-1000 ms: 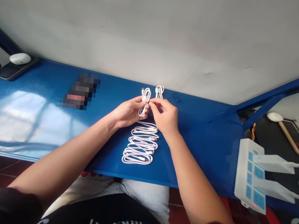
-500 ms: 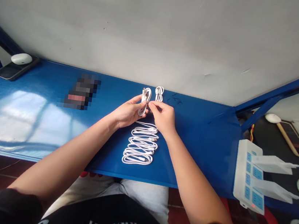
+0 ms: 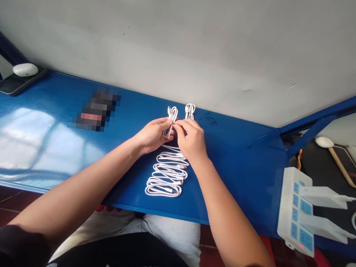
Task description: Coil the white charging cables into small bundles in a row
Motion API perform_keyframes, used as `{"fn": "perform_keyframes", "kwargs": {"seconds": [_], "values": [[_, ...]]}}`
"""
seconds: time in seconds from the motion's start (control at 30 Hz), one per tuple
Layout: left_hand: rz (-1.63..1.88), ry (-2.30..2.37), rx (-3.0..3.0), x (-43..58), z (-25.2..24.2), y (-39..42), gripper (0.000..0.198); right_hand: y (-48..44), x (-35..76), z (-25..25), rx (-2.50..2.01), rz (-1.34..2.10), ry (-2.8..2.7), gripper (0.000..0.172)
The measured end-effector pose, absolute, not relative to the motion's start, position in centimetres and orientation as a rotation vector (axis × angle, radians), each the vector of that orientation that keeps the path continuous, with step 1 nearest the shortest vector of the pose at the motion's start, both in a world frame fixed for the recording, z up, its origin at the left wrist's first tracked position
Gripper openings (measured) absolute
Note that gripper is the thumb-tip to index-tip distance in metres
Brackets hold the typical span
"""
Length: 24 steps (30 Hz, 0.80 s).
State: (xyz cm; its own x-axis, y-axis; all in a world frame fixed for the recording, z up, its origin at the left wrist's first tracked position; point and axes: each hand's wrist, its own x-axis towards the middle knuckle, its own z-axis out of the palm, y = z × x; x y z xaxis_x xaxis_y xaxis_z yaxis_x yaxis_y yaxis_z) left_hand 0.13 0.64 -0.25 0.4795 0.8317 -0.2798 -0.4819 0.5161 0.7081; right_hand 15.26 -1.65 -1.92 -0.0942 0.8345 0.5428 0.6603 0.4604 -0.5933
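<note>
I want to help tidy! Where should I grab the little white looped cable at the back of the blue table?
Probably pinch the white looped cable across its middle, from above and the right. It is a narrow bunch of loops on the blue metal table, so fingers fit around it. The near side is crowded by the person's right hand and the white cable bundle.

A blue metal table (image 3: 240, 181) stands against a gray wall (image 3: 191, 34), with a pixelated object (image 3: 97, 110) on top and a white oval case (image 3: 25, 69) resting on a phone (image 3: 7, 85) at left; a white power strip (image 3: 294, 210) holds two chargers (image 3: 323, 196) at right.
</note>
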Motion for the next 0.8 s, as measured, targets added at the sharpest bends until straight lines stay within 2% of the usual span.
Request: {"fn": "perform_keyframes", "kwargs": {"seconds": [0.27, 0.5, 0.6, 0.8], "values": [[0.899, 0.693, 1.020, 0.7, -1.9, 0.6, 0.013, -2.1, 15.2, -1.5, -1.395, 0.511, -1.631, 0.019], [0.967, 0.663, 1.329, 0.3, -2.2, 0.6, 0.030, -1.6, 15.9, -1.3, -1.343, 1.154, -1.152, 0.015], [0.960, 0.666, 1.434, 0.0, -1.7, 0.3, 0.028, -1.5, 16.4, -0.7, -1.283, 1.412, -0.965, 0.008], [0.940, 0.624, 1.721, -0.6, -0.6, 0.1, 0.018, -1.4, 17.8, 0.3, -1.267, 1.735, -0.758, 0.004]]}}
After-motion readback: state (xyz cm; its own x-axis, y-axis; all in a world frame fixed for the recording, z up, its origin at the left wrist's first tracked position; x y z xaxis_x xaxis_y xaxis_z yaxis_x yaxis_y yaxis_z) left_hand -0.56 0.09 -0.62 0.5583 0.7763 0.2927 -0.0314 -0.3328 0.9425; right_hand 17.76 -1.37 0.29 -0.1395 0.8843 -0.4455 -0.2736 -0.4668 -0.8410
